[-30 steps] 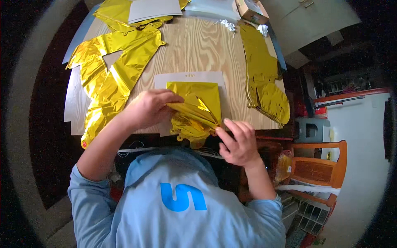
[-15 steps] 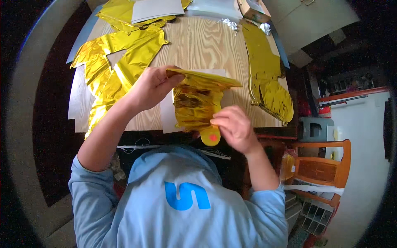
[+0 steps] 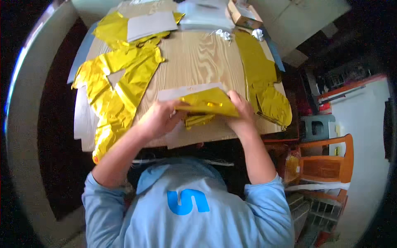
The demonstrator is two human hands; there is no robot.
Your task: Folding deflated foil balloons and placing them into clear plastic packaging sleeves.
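Between my two hands is a gold foil balloon point(image 3: 209, 99), folded into a flat packet, with crumpled foil showing beneath it. My left hand point(image 3: 162, 118) pinches its left end, fingers closed. The right end is gripped by my right hand point(image 3: 242, 109), its thumb side at the upper corner. The packet is held above a pale sheet point(image 3: 175, 94) lying on the wooden table point(image 3: 188, 58). Parts of the fingers of both hands are hidden behind the foil.
An unfolded gold foil balloon point(image 3: 124, 95) spreads over the table's left side; a flat stack of gold foil point(image 3: 258, 62) lies right. At the back are white sheets point(image 3: 151, 25), clear plastic bags point(image 3: 202, 14), a cardboard box point(image 3: 246, 15) and white ribbon bits point(image 3: 223, 34). A wooden chair point(image 3: 322, 165) stands right.
My right hand has moved up from the hanging lower end to the packet's right side. The dangling foil is now gathered under the folded part, and the packet sits lower in view.
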